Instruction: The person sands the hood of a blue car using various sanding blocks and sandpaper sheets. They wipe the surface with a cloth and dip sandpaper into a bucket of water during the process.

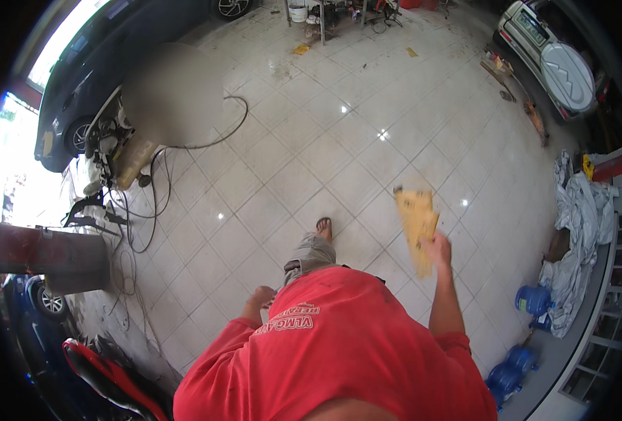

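Observation:
In my right hand point(437, 251), thumb and fingers are closed on the lower edge of some yellow paper sheets point(414, 217). The sheets carry dark printed marks, have uneven edges and hang out over the tiles, away from my body. My left hand point(260, 297) is beside my waist, near my grey shorts point(309, 254). Its fingers look curled in, and nothing shows in them. One sandalled foot point(324, 226) is forward on the tiled floor point(290, 168).
A black hose point(158, 203) loops across the left floor beside a dark car point(69, 105) and a blurred patch. A red post point(23, 249) and red-black motorcycle seat point(111, 375) are at left. On the right are grey sheeting point(583, 224), blue water jugs point(533, 300) and a silver vehicle point(546, 59).

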`<control>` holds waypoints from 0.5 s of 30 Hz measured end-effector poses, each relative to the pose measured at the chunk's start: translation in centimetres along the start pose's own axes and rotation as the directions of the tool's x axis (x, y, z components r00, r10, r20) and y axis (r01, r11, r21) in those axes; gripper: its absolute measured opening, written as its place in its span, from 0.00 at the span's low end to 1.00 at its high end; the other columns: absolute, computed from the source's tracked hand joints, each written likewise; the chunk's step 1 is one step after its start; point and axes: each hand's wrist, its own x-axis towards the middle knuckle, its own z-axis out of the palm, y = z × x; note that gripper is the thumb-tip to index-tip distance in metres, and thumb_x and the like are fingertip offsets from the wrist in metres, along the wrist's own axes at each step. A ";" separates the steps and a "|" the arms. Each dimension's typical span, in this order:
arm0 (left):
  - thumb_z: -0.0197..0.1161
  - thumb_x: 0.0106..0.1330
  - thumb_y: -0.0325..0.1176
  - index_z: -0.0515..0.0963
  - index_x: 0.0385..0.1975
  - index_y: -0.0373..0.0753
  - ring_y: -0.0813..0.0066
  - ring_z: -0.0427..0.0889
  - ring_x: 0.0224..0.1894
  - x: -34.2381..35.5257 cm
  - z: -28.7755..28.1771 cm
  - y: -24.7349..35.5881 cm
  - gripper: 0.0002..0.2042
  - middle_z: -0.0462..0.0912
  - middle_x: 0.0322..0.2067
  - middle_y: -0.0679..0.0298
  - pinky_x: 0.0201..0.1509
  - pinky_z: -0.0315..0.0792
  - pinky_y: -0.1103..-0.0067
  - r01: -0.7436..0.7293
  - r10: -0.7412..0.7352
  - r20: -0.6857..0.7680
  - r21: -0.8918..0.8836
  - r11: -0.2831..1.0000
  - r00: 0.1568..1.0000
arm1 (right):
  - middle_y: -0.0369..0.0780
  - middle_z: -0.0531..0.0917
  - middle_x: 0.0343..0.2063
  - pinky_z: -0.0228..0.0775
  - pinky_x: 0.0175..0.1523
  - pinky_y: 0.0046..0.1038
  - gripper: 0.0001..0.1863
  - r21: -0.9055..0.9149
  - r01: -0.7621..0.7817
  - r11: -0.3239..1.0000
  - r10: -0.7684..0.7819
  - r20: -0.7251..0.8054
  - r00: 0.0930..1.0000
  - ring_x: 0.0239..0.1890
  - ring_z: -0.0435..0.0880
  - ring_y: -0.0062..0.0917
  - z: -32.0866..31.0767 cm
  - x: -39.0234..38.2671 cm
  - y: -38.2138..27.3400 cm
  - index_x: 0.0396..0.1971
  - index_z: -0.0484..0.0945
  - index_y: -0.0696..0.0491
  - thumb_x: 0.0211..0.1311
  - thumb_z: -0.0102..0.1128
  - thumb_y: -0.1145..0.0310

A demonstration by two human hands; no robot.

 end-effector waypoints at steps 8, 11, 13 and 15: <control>0.69 0.73 0.40 0.88 0.53 0.36 0.69 0.93 0.32 14.0 -28.0 33.4 0.16 0.92 0.36 0.59 0.34 0.85 0.71 -0.306 0.206 -0.407 -0.199 0.931 0.890 | 0.52 0.92 0.41 0.84 0.52 0.49 0.24 -0.455 -0.484 0.747 0.654 0.372 0.659 0.48 0.92 0.51 8.6 -4.5 8.8 0.40 0.92 0.54 0.64 0.62 0.48; 0.70 0.72 0.39 0.89 0.54 0.36 0.69 0.93 0.33 18.5 -34.6 43.0 0.17 0.93 0.38 0.56 0.35 0.85 0.72 -0.421 0.282 -0.531 -0.159 0.893 0.799 | 0.52 0.92 0.40 0.84 0.52 0.49 0.23 -0.352 -0.633 0.689 0.723 0.395 0.567 0.47 0.92 0.51 10.3 -0.6 8.3 0.40 0.92 0.54 0.64 0.62 0.49; 0.70 0.72 0.40 0.88 0.54 0.36 0.69 0.93 0.33 22.6 -36.7 47.1 0.17 0.93 0.38 0.57 0.36 0.85 0.73 -0.388 0.251 -0.511 -0.179 0.904 0.822 | 0.52 0.93 0.40 0.84 0.52 0.49 0.22 -0.335 -0.648 0.685 0.725 0.410 0.554 0.47 0.92 0.51 10.7 5.4 7.3 0.40 0.92 0.54 0.64 0.63 0.49; 0.70 0.72 0.39 0.89 0.52 0.36 0.70 0.92 0.31 27.3 -37.0 49.3 0.16 0.92 0.36 0.59 0.34 0.85 0.72 -0.392 0.242 -0.495 -0.225 0.892 0.835 | 0.52 0.93 0.40 0.85 0.52 0.48 0.22 -0.337 -0.628 0.702 0.709 0.415 0.570 0.46 0.92 0.51 10.0 13.9 6.2 0.39 0.93 0.54 0.64 0.63 0.50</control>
